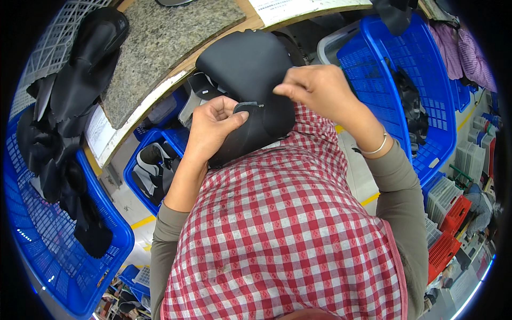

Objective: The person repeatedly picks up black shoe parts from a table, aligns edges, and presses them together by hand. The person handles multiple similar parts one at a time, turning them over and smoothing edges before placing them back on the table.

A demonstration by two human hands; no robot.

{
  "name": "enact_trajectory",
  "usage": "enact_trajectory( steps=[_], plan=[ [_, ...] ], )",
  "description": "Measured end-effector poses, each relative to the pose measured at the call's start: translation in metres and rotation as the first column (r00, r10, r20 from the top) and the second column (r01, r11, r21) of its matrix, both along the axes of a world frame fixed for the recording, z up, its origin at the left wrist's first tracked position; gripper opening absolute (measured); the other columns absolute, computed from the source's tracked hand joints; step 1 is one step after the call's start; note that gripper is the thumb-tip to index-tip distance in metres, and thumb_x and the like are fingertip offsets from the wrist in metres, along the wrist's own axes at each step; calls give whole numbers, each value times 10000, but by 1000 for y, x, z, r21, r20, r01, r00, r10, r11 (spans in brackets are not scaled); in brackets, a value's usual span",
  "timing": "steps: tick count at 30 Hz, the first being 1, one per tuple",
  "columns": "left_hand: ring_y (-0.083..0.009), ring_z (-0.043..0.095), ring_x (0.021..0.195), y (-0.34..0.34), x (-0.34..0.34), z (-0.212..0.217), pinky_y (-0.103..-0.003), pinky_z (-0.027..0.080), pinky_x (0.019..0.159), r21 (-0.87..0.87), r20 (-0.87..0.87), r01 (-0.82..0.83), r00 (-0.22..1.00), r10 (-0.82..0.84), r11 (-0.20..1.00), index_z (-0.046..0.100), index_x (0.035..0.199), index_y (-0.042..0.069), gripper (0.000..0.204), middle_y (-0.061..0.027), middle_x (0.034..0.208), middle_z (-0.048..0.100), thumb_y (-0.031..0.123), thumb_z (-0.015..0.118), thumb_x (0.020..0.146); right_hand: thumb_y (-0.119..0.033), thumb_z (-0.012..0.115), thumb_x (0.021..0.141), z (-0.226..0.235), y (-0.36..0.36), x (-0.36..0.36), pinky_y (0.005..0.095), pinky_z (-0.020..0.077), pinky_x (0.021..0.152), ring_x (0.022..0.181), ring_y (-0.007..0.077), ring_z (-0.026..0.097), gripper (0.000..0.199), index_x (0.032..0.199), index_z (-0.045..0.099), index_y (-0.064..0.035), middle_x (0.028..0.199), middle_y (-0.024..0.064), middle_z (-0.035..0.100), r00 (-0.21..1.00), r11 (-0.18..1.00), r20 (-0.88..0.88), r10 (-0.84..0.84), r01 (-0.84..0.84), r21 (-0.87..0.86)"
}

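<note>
A black leather-like piece (242,66), smooth and curved, lies over my lap against the table's edge. With thumb and fingers, my left hand (210,128) pinches the near part of it, where a short grey-edged strip (249,105) shows beside the thumb. My right hand (322,90) is raised over the right side of the piece, thumb and fingers pressed together. Whatever that pinch holds, if anything, is too small to see. A red-and-white checked apron (277,224) covers my front, right below the piece.
A speckled stone slab (165,48) lies on the table ahead. More black pieces (80,90) hang over a blue basket (114,224) at left. Another blue basket (128,173) holds black and white parts. A large blue basket (442,122) stands at right.
</note>
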State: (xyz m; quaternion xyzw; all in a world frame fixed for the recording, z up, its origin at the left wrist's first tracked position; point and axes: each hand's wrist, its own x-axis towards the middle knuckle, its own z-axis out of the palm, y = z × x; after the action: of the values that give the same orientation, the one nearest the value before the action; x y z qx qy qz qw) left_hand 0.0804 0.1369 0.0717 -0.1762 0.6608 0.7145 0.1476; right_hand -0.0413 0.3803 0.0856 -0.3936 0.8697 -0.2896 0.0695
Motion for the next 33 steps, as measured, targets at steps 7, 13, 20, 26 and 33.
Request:
enact_trajectory(
  steps=[7,13,20,26,33],
  plan=[
    [-15,608,710,2,0,0,-178,485,673,-63,-21,2,1000,-3,998,701,963,14,100,31,827,697,-20,769,898,-168,798,789,-23,-20,19,348,560,634,749,222,716,105,881,767,-129,822,27,742,981,983,-114,155,-165,-85],
    [-19,623,726,2,0,-1,-185,498,680,-49,11,15,1000,-14,999,698,963,11,99,18,847,708,-22,767,899,-159,738,716,-26,-26,21,371,551,592,726,230,714,78,754,680,-124,706,35,686,935,994,-347,70,-95,-55],
    [-44,637,774,-1,0,-7,-207,504,704,-2,-10,-2,1000,2,1000,700,957,-15,99,-15,871,725,2,775,895,-272,802,837,16,7,-13,390,562,598,716,277,713,178,855,710,-121,784,75,719,972,880,-179,-150,214,424],
    [-31,615,752,5,2,-3,-196,484,676,-80,-80,-8,997,2,997,695,932,-3,101,-6,843,712,6,786,889,-223,863,775,-2,-36,-3,401,559,864,984,256,700,411,1150,723,-132,989,25,740,943,933,59,329,-315,-175],
    [-28,565,682,-47,-17,69,-233,467,605,-611,-128,206,927,-352,765,684,804,5,142,18,735,667,55,809,848,-387,871,773,-15,-90,7,392,458,856,839,229,668,293,895,751,-149,774,-3,707,930,905,162,328,-260,-338]
  ],
)
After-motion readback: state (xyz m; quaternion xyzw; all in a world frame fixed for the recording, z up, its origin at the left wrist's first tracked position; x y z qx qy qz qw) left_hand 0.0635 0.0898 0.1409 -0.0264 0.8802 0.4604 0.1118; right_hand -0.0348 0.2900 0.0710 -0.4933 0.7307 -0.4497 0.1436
